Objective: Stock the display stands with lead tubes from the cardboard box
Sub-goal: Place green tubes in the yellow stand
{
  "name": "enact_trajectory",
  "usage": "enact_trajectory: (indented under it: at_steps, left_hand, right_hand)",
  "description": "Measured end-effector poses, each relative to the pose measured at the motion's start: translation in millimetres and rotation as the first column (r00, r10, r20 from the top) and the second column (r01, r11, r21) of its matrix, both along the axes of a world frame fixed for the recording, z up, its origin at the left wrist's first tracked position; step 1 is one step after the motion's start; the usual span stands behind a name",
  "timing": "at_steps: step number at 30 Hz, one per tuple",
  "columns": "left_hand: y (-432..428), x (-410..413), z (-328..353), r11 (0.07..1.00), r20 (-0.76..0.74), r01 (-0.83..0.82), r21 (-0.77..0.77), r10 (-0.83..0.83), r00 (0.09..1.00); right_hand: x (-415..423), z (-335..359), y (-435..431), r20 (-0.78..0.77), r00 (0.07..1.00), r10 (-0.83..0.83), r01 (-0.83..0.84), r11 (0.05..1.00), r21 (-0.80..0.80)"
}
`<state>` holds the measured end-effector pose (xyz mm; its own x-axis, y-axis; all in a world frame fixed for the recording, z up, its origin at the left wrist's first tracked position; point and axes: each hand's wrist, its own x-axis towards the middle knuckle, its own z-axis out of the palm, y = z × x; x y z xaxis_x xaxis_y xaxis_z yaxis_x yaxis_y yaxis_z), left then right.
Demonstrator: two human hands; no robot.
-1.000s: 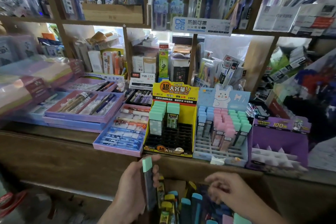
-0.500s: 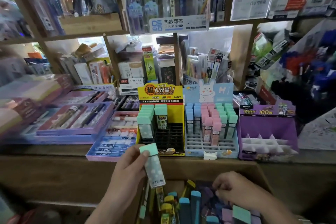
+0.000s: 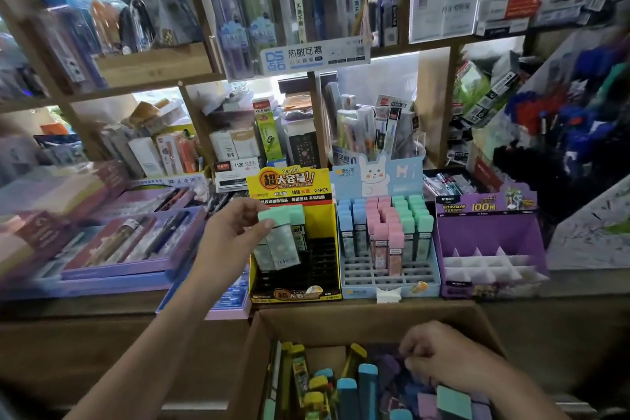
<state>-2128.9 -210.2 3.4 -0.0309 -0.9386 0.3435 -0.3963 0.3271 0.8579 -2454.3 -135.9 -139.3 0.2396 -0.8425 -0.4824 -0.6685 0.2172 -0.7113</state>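
Rummaging nearest in the cardboard box [image 3: 259, 344], right hand [image 3: 439, 360] among loose tubes, grip hidden, cannot tell. Farther, on the bench, left hand [image 3: 235, 232] pinched a mint-capped lead tube [image 3: 281, 242] over the yellow display stand [image 3: 296, 286]. Placing step; next probably called for lowering upright into a free slot.
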Motion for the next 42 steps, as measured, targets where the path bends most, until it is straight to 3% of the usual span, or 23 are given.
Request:
enact_trajectory:
  at_steps: [8,18,28,34,38,42]
  left_hand:
    - [-13,30,-17,0.994,0.289,-0.105,-0.031,0.110,0.951]
    - [-12,39,-22,0.988,0.409,-0.135,-0.070,0.152,0.900]
    - [-15,50,-31,0.991,0.435,-0.127,-0.031,0.128,0.891]
    - [-17,45,-44,0.984,0.409,-0.153,-0.096,0.179,0.895]
    - [-13,43,-48,0.981,0.314,-0.190,-0.041,0.194,0.929]
    - [10,41,-60,0.965,0.221,-0.264,-0.006,0.258,0.940]
  right_hand:
    - [-2,-6,-2,-0.001,1.000,-0.016,0.016,1.000,0.021]
    - [-2,-2,-2,-0.016,1.000,-0.016,0.016,0.999,0.028]
    - [-3,-7,-3,-0.024,0.999,-0.025,0.025,0.999,0.032]
    - [0,-4,-2,-0.045,0.999,-0.010,0.011,1.000,0.018]
    - [2,-4,-1,-0.021,1.000,-0.020,0.019,1.000,-0.014]
    - [10,2,2,0.100,0.990,-0.094,0.100,0.993,-0.058]
